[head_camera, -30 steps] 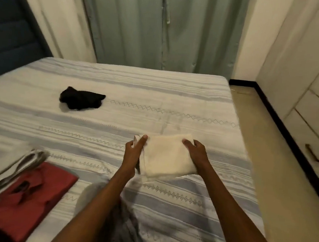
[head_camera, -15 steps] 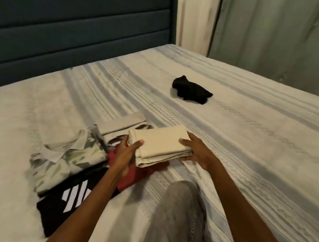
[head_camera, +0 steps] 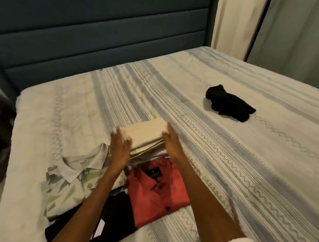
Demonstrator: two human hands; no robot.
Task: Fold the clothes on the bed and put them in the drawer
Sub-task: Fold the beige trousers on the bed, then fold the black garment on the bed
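Beside the leaf-print shirt (head_camera: pixel 71 178), the left hand (head_camera: pixel 118 150) and right hand (head_camera: pixel 172 143), fingers straight, flank the cream fold (head_camera: pixel 145 134), seemingly squaring it on the stack above the red shirt (head_camera: pixel 157 191); black garment (head_camera: pixel 229 104) lies apart, unfolded.

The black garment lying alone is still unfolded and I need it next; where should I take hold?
Hedged: the black garment lies crumpled and flat, nothing touching it. Come from above and pinch its raised upper-left bunch with the fingers, then lift.
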